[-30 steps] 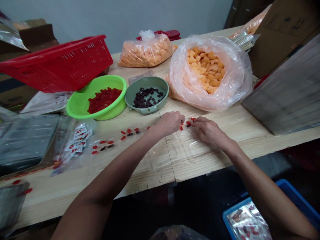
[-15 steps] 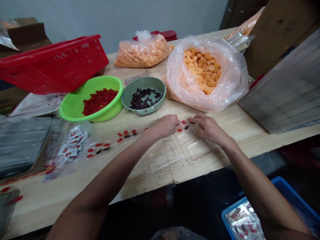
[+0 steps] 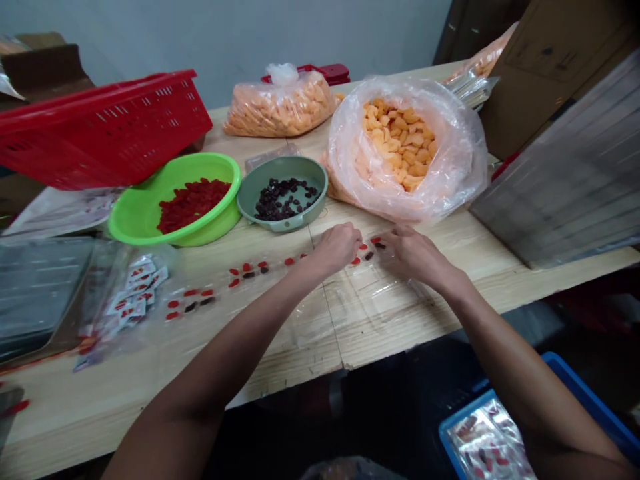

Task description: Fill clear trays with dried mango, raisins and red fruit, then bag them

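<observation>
My left hand [image 3: 339,247] is closed, fingers bent together at the left side of a clear plastic piece [image 3: 373,283]; what its fingertips hold is hidden. Beside it, my right hand [image 3: 413,250] bends its fingers over the same plastic, and its fingertips are hard to make out. Between the hands lie red pieces [image 3: 355,261] and dark pieces [image 3: 369,256]. Further left, similar groups of red pieces [image 3: 234,283] and dark pieces [image 3: 191,307] rest on clear plastic. Behind them stand a lime-green bowl [image 3: 123,217] of red pieces and a grey-green bowl [image 3: 287,223] of dark pieces.
An open bag of orange pieces [image 3: 407,143] stands behind my hands, a tied bag [image 3: 280,107] further back. A red basket [image 3: 110,130] is at the left, near small packets [image 3: 137,287]. Right are a grey box [image 3: 560,180] and, below the table edge, a blue crate [image 3: 453,443].
The view has shifted slightly, so most things appear a little further left. A second dark piece now shows beside my right fingertips, and a red piece lies just above it.
</observation>
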### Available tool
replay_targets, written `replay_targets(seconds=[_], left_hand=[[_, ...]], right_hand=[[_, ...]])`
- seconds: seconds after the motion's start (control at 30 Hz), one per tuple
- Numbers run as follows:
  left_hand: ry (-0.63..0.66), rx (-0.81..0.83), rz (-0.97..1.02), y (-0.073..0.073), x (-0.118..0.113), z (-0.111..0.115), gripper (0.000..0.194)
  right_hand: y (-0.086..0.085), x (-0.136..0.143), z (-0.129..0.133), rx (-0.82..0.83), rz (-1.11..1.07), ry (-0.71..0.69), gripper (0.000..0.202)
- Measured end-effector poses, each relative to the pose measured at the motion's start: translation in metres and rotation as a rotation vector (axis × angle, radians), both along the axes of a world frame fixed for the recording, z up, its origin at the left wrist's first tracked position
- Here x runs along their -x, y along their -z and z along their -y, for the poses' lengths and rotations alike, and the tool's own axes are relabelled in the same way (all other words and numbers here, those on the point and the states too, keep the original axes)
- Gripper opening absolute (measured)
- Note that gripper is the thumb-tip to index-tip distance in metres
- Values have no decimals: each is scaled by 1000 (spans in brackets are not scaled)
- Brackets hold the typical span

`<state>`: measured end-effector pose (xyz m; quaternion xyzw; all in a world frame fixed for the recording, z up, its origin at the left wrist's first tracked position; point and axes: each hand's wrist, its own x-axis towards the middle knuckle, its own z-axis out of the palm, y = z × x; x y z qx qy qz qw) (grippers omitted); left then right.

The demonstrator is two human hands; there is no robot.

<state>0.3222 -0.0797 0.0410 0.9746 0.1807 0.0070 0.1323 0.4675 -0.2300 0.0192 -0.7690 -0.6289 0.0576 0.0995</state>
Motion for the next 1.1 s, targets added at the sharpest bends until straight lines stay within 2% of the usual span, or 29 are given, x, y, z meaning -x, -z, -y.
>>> replay_targets(seconds=[0.17, 0.3, 0.37, 0.47, 0.53, 0.63, 0.83, 0.97, 1.1], left_hand=[[3, 54, -2, 3, 2, 13, 23], [51, 50, -61, 4, -1, 20, 27], [47, 60, -30, 4, 3, 13, 28], [-50, 73, 109, 6, 17, -3, 28], [-119, 56, 184, 6, 28, -12, 28], [-103, 12, 158, 5, 36, -11, 27], [44, -109, -105, -3, 19, 5, 21], [-12, -131, -134, 2, 6, 3, 21], [-103, -85, -117, 6, 8, -1, 25]], right_hand=[[1, 2, -10, 4, 110, 77, 22], [4, 3, -20, 48, 145, 0, 20], [4, -1, -20, 32, 126, -52, 22], [2, -7, -12, 6, 49, -89, 30], [0, -10, -5, -37, -8, -56, 37], [0, -8, 6, -91, -34, -6, 38], [6, 3, 11, -107, -38, -23, 44], [9, 14, 5, -127, -21, -71, 51], [13, 24, 2, -104, -10, -89, 52]])
